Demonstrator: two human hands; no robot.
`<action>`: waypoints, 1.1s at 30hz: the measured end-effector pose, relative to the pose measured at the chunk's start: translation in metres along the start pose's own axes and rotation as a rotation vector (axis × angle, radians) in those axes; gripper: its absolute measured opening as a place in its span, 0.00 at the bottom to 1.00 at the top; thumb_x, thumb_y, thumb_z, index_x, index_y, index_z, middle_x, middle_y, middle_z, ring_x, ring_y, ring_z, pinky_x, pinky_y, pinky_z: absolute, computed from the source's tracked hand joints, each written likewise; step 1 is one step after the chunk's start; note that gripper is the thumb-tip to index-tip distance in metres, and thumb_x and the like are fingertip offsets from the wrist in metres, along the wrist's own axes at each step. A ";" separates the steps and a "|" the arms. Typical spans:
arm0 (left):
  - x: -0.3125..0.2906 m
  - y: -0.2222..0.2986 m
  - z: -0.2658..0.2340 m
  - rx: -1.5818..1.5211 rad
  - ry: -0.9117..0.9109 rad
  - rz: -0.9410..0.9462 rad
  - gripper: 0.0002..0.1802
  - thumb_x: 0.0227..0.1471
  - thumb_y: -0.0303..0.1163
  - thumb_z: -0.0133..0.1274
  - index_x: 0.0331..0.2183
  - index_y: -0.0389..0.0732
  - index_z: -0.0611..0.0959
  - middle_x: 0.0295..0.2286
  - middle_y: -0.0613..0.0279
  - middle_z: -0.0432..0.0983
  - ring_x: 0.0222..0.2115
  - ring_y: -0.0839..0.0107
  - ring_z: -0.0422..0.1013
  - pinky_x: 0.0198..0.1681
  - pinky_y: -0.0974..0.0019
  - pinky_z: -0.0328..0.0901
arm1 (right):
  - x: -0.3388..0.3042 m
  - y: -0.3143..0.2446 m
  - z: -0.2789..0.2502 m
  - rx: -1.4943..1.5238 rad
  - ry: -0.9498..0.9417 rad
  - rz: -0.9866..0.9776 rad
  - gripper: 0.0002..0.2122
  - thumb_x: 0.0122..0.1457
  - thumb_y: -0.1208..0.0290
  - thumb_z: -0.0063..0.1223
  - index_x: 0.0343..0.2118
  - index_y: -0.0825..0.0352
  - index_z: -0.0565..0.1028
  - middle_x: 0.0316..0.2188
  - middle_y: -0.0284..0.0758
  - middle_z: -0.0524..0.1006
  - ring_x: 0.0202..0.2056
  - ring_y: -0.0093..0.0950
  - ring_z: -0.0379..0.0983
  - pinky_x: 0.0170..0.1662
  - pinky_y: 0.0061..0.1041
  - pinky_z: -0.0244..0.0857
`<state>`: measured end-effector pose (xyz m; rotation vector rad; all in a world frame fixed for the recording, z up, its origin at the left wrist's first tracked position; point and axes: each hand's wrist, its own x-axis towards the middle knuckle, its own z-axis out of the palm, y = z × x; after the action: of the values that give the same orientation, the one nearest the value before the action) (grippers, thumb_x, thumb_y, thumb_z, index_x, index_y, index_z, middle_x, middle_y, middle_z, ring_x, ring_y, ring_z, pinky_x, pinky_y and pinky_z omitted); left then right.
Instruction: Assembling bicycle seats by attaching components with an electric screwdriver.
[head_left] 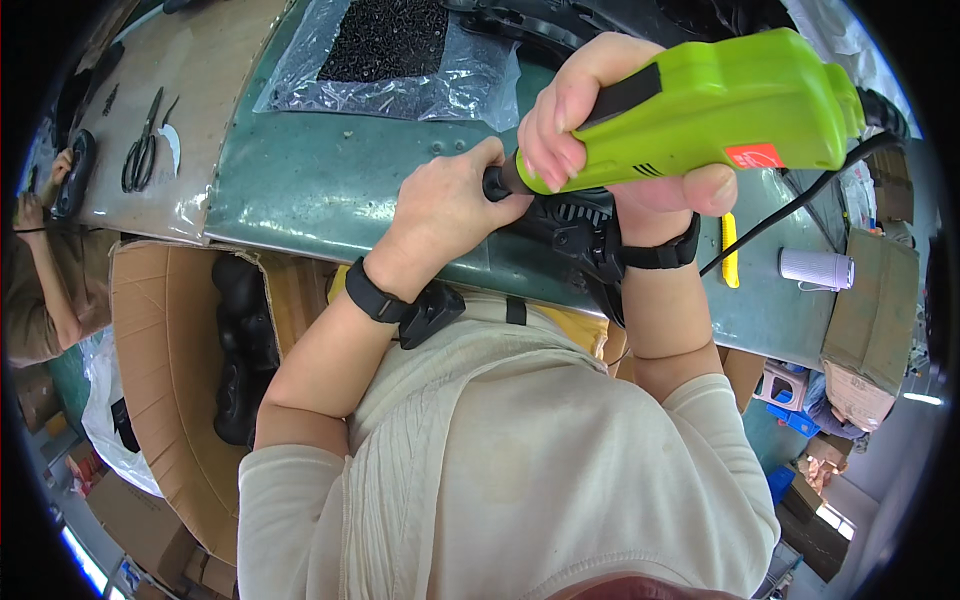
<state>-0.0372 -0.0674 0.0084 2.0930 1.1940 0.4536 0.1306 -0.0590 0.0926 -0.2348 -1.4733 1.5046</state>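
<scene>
My right hand [566, 118] is wrapped round a lime-green electric screwdriver [725, 105], which lies tilted across the view with its black nose pointing left. My left hand [440, 205] is closed at that nose, finger and thumb bent around the black tip [494, 184]. Whatever else the left fingers grip is hidden by the hand and the tool. Under the screwdriver, beside my right wrist, a black ridged part [578, 212] shows only in part. A black cable [800, 200] runs from the tool's rear end down past the right wrist.
On the green table [300, 185], a plastic bag of black screws [385, 45] lies beyond my hands. Scissors [143, 155] lie left; a yellow cutter [729, 250] and lilac bottle [817, 268] right. A carton [165, 350] with black moulded parts stands at the table's edge. Another person's arm [50, 270] is far left.
</scene>
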 end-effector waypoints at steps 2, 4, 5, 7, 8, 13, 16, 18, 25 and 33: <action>-0.001 -0.002 0.001 -0.006 0.019 0.007 0.20 0.42 0.48 0.61 0.32 0.44 0.77 0.24 0.51 0.78 0.29 0.50 0.75 0.32 0.52 0.69 | 0.001 -0.009 0.011 -0.140 0.077 0.097 0.41 0.39 0.33 0.61 0.38 0.73 0.67 0.23 0.37 0.71 0.23 0.29 0.70 0.28 0.27 0.65; -0.003 0.001 -0.001 -0.014 0.011 0.000 0.20 0.42 0.48 0.60 0.32 0.44 0.77 0.24 0.51 0.78 0.29 0.50 0.75 0.32 0.52 0.69 | 0.005 -0.007 0.019 -0.246 0.291 0.117 0.40 0.43 0.32 0.56 0.39 0.73 0.67 0.22 0.38 0.70 0.22 0.30 0.70 0.27 0.27 0.66; -0.003 0.002 -0.003 -0.029 -0.001 -0.013 0.20 0.42 0.48 0.60 0.33 0.44 0.78 0.24 0.51 0.78 0.30 0.49 0.75 0.33 0.52 0.69 | 0.006 -0.004 0.020 -0.315 0.309 0.066 0.39 0.46 0.32 0.53 0.36 0.75 0.68 0.20 0.39 0.71 0.20 0.31 0.70 0.25 0.28 0.66; -0.002 -0.013 0.006 -0.023 0.007 -0.004 0.20 0.43 0.48 0.60 0.33 0.44 0.78 0.24 0.50 0.78 0.30 0.49 0.75 0.33 0.52 0.68 | 0.007 -0.011 0.023 -0.322 0.209 0.065 0.38 0.46 0.32 0.53 0.33 0.75 0.69 0.19 0.39 0.71 0.19 0.31 0.69 0.25 0.28 0.66; -0.003 -0.017 0.006 -0.026 0.014 -0.012 0.20 0.43 0.48 0.60 0.33 0.43 0.78 0.24 0.50 0.78 0.30 0.48 0.75 0.33 0.52 0.68 | 0.009 -0.015 0.025 -0.319 0.104 0.078 0.37 0.47 0.33 0.53 0.31 0.75 0.70 0.18 0.39 0.71 0.18 0.31 0.69 0.24 0.28 0.66; -0.013 -0.012 -0.005 0.030 -0.047 -0.074 0.23 0.44 0.51 0.59 0.34 0.41 0.79 0.25 0.48 0.78 0.30 0.48 0.75 0.35 0.52 0.68 | 0.005 -0.056 -0.015 -0.169 -0.095 -0.220 0.40 0.43 0.30 0.54 0.40 0.70 0.68 0.26 0.33 0.72 0.25 0.29 0.71 0.31 0.30 0.66; -0.009 -0.019 -0.020 0.091 -0.108 -0.025 0.26 0.44 0.53 0.59 0.35 0.41 0.80 0.25 0.47 0.77 0.29 0.49 0.74 0.35 0.53 0.67 | -0.031 -0.070 -0.030 -0.331 0.235 -0.291 0.40 0.45 0.26 0.47 0.41 0.67 0.68 0.25 0.33 0.69 0.24 0.27 0.68 0.31 0.31 0.62; 0.000 -0.025 -0.039 0.105 -0.249 0.009 0.22 0.46 0.50 0.59 0.33 0.40 0.81 0.23 0.49 0.76 0.27 0.54 0.74 0.32 0.57 0.67 | -0.047 -0.073 -0.034 -0.265 0.314 -0.342 0.42 0.47 0.27 0.44 0.43 0.72 0.68 0.25 0.37 0.70 0.24 0.32 0.69 0.31 0.34 0.63; 0.136 -0.095 -0.073 0.275 0.266 0.213 0.09 0.47 0.33 0.59 0.30 0.38 0.80 0.24 0.53 0.76 0.28 0.58 0.72 0.35 0.59 0.67 | -0.107 -0.104 -0.035 -0.369 0.350 -0.433 0.42 0.47 0.27 0.44 0.45 0.70 0.68 0.27 0.36 0.69 0.26 0.31 0.68 0.33 0.35 0.62; 0.155 -0.111 -0.078 0.349 -0.007 0.152 0.10 0.48 0.33 0.59 0.29 0.37 0.79 0.21 0.57 0.74 0.23 0.66 0.70 0.30 0.63 0.64 | -0.210 -0.152 -0.010 -0.481 0.496 -0.402 0.45 0.43 0.26 0.48 0.47 0.70 0.69 0.28 0.35 0.68 0.28 0.30 0.67 0.36 0.34 0.59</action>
<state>-0.0714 0.1336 -0.0189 2.4926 1.1811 0.3222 0.3180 -0.2369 0.1191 -0.5229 -1.3489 0.6898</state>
